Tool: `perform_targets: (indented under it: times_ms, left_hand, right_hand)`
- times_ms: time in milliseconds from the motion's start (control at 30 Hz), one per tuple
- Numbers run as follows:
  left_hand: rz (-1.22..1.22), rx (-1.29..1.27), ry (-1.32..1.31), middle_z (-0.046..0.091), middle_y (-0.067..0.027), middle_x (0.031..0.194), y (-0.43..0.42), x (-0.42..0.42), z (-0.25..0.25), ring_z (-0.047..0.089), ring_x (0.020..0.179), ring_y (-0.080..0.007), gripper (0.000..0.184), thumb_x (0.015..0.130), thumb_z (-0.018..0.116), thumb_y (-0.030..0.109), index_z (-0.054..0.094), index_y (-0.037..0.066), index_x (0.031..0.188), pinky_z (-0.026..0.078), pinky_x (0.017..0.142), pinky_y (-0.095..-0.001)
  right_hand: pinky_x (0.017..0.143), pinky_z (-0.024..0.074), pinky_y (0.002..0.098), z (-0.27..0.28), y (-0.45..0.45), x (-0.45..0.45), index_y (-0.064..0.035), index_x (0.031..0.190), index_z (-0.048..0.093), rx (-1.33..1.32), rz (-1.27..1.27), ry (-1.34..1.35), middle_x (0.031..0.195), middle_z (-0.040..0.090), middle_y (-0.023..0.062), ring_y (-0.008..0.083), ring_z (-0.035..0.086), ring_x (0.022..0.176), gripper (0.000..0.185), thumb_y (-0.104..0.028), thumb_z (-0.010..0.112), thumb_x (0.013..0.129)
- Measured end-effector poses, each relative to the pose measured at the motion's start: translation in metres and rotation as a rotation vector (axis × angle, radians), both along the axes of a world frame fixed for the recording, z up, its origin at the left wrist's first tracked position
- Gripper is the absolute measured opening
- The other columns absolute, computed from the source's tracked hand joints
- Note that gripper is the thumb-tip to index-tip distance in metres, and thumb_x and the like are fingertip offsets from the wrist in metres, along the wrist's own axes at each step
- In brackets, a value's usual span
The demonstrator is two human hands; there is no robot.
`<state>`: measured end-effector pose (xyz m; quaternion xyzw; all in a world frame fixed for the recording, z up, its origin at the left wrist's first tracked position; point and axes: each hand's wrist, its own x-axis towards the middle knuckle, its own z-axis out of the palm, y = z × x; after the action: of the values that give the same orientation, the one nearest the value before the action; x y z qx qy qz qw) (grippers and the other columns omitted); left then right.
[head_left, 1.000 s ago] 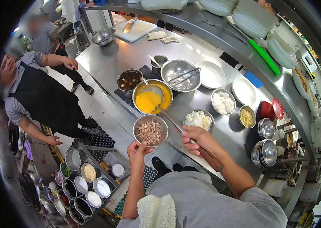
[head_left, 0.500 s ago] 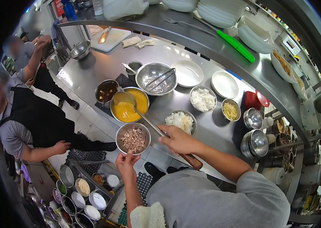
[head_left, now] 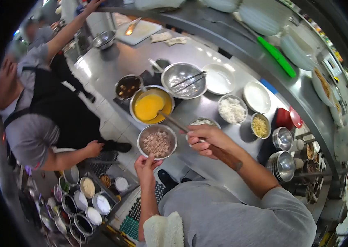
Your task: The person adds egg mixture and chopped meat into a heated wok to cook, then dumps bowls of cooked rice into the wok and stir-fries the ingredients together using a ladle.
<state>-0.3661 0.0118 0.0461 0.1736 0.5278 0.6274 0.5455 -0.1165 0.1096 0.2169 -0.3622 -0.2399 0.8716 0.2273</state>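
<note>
The right hand (head_left: pixel 210 142) is gripping a long steel ladle with a brown wooden handle (head_left: pixel 176 123), its scoop now turning upright inside a round steel bowl (head_left: pixel 152 123), apparently gathering yellow liquid (head_left: pixel 164 95). Just beside, the left hand (head_left: pixel 146 166) is pinching a smaller steel bowl (head_left: pixel 173 145) of chopped pinkish pieces (head_left: pixel 156 143).

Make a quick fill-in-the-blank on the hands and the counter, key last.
1. The left hand holds a bowl of chopped pieces, while the right hand grips the ladle by its ____.
2. The liquid at the ladle's head is coloured ____.
3. White rice shows in ____ metal bowls.
4. On the upper shelf, a long utensil has a bright ____ handle.

Missing words: handle; yellow; two; green.
</note>
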Motion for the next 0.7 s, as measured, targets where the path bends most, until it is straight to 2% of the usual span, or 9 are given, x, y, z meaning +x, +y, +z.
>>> perform_targets:
  times_ms: [133, 233, 533, 700]
  left_hand:
    - [-0.022, 0.015, -0.015, 0.07, -0.0136, 0.084, -0.001, 0.0, 0.002, 0.072, 0.068, -0.0205, 0.02, 0.097, 0.069, 0.011, 0.058, 0.002, 0.084, 0.065, 0.066, -0.0314]
    - [-0.017, 0.014, 0.002, 0.07, -0.0129, 0.083, -0.001, -0.001, 0.005, 0.072, 0.068, -0.0201, 0.02, 0.097, 0.069, 0.012, 0.058, 0.002, 0.084, 0.065, 0.066, -0.0316]
    - [0.006, 0.02, -0.001, 0.07, -0.0137, 0.084, -0.004, -0.001, 0.007, 0.073, 0.069, -0.0209, 0.019, 0.097, 0.069, 0.011, 0.059, 0.001, 0.085, 0.065, 0.068, -0.0323]
    - [0.01, 0.021, 0.002, 0.069, -0.0136, 0.084, -0.006, -0.001, 0.006, 0.073, 0.069, -0.0216, 0.019, 0.098, 0.069, 0.011, 0.059, 0.0, 0.086, 0.065, 0.068, -0.0329]
  right_hand:
    - [0.036, 0.0344, 0.0184, 0.013, -0.004, -0.001, 0.0004, 0.134, 0.05, 0.002, -0.065, -0.034, 0.079, 0.047, -0.0013, 0.0021, 0.041, 0.051, 0.034, -0.012, 0.052, 0.103]
    - [0.037, 0.0354, 0.018, 0.018, -0.005, -0.001, 0.0006, 0.136, 0.049, 0.022, -0.072, -0.036, 0.079, 0.046, -0.0012, 0.002, 0.042, 0.051, 0.037, -0.012, 0.052, 0.102]
    - [0.035, 0.0368, 0.0182, 0.023, -0.008, 0.002, 0.0009, 0.134, 0.049, 0.084, -0.071, -0.089, 0.079, 0.047, -0.0005, 0.0023, 0.042, 0.05, 0.035, -0.011, 0.053, 0.101]
    - [0.035, 0.0385, 0.0183, 0.019, -0.007, 0.007, 0.0016, 0.133, 0.049, 0.033, -0.098, -0.008, 0.079, 0.048, 0.0006, 0.0026, 0.043, 0.05, 0.034, -0.011, 0.052, 0.102]
